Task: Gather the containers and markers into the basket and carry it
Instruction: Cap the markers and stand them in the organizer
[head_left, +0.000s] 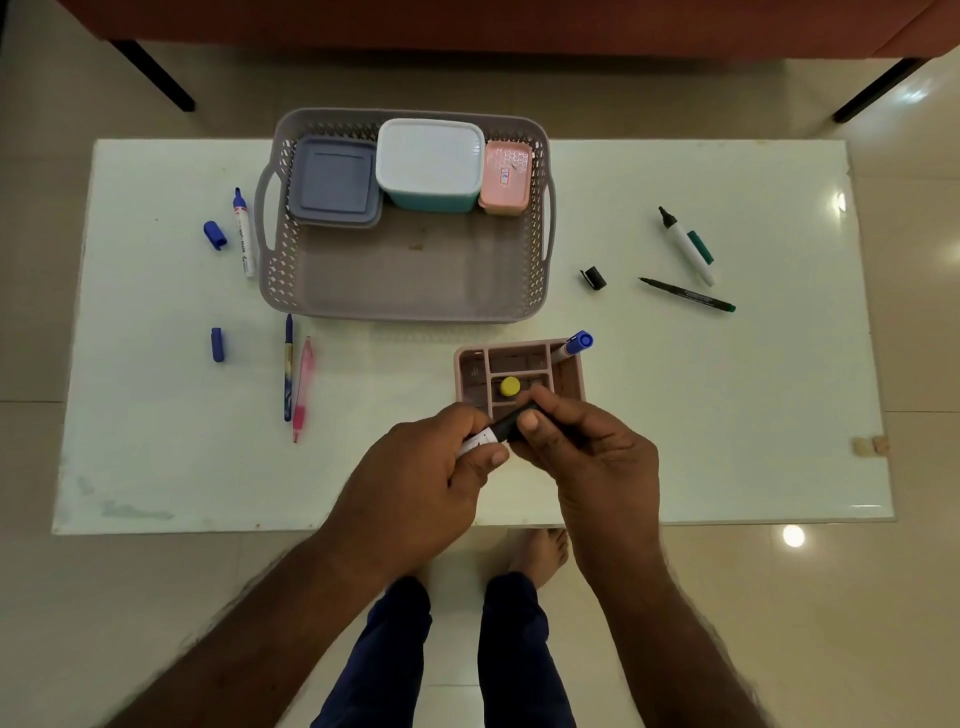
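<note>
Low in the centre, the left hand (436, 467) and right hand (576, 447) both grip one black-capped marker (493, 434). Above it, the basket (405, 291) in the upper middle holds three containers: grey (332, 182), white-lidded (430, 161), pink (506, 176). The organizer (467, 364) holds two markers. On the table (727, 415) lie six loose pens and three loose caps.

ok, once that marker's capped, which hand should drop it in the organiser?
Left, probably: the left hand grips the marker barrel, right hand only pinches the black cap end, and the pink organiser sits just ahead.
</note>
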